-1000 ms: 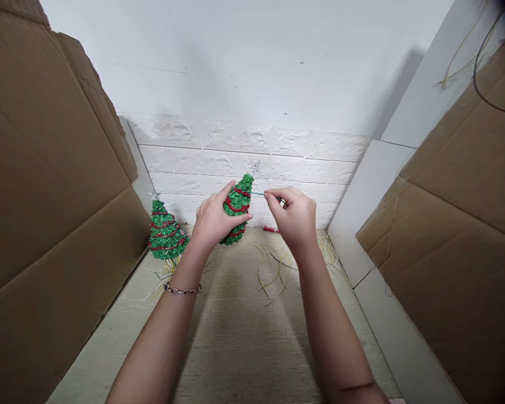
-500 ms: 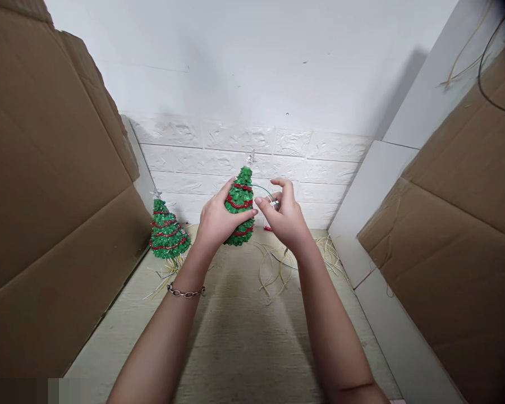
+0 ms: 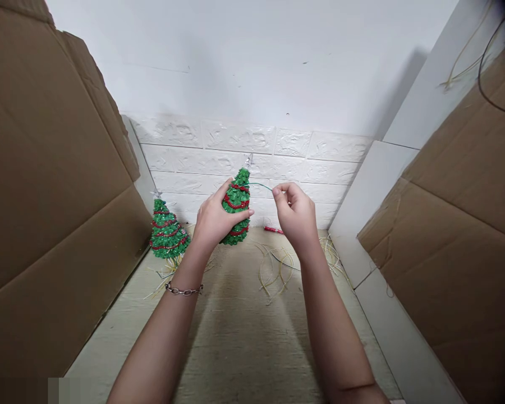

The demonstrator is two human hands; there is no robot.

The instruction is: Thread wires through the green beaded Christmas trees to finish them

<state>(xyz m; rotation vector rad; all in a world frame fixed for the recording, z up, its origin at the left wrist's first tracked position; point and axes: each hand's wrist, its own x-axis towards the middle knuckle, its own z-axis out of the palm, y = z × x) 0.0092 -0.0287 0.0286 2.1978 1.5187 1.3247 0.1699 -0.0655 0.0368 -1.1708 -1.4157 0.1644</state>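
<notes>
My left hand [image 3: 214, 219] is wrapped round a small green Christmas tree [image 3: 238, 197] with red beaded garlands and a clear star [image 3: 248, 161] on top. The tree is held up off the table, leaning slightly to the right. From its upper right side a thin green wire [image 3: 261, 184] runs out in a shallow arc. The wire's far end is pinched between the thumb and forefinger of my right hand [image 3: 295, 212]. A second Christmas tree [image 3: 167, 233], also with red garlands and a star, stands at the left, apart from my hands.
Loose yellow and white wire pieces [image 3: 275, 272] lie on the table [image 3: 248, 348], with more at the right and under the second tree. A red pen-like object [image 3: 273, 229] lies near the brick-patterned wall [image 3: 235, 137]. Cardboard sheets [image 3: 67, 185] flank both sides.
My right hand has moved slightly right and its fingers have closed to a pinch on the wire, which now stretches straighter. The held tree has shifted a little left and tilted.
</notes>
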